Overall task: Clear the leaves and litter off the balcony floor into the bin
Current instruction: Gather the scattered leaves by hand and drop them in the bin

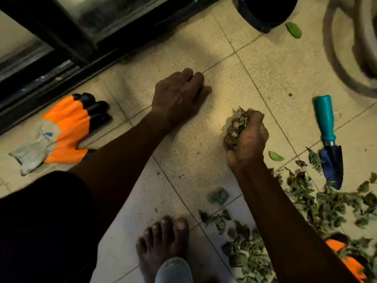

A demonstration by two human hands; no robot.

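The right hand (246, 139) clenches a fistful of leaves (239, 125) just left of the loose leaf pile (318, 201) lying near and right, the bin (265, 13) stands far beyond, and the left hand (179, 94) rests bent-fingered on the floor (195, 156), its grip unclear.

- Beige tiled floor (204, 160).
- Orange-and-grey fabric glove (65, 129), flat at left.
- Teal-handled, dark-bladed garden trowel (328, 137) at right.
- Crumpled green leaves (318, 203) scattered lower right, up to the trowel's blade.
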